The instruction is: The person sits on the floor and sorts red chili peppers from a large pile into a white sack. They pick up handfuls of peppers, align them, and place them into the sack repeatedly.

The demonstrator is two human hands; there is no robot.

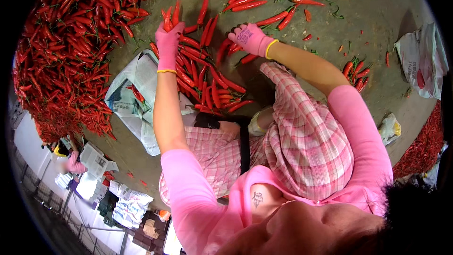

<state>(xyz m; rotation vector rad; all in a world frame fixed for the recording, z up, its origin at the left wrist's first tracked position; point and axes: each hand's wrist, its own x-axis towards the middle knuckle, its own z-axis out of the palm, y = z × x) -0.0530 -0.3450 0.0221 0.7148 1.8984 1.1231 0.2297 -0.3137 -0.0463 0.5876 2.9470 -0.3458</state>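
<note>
My left hand (170, 40), in a pink knit glove with a yellow cuff, grips a few red chilli peppers (175, 13) that point up past its fingers. My right hand (252, 39), gloved alike, curls its fingers over chillies; a blurred chilli (222, 52) extends from beneath the fingertips. Between and below both hands lies a loose heap of red chillies (203, 74) with green stems. Several more chillies (272, 18) lie on the concrete floor (339, 39) just beyond the right hand.
A large mound of red chillies (70, 42) rises at the left. Beside my left forearm lies a printed paper sheet (141, 134) with chillies on it. A small chilli pile (355, 74) and a plastic bag (421, 60) are at right. Another person (74, 163) is at the lower left.
</note>
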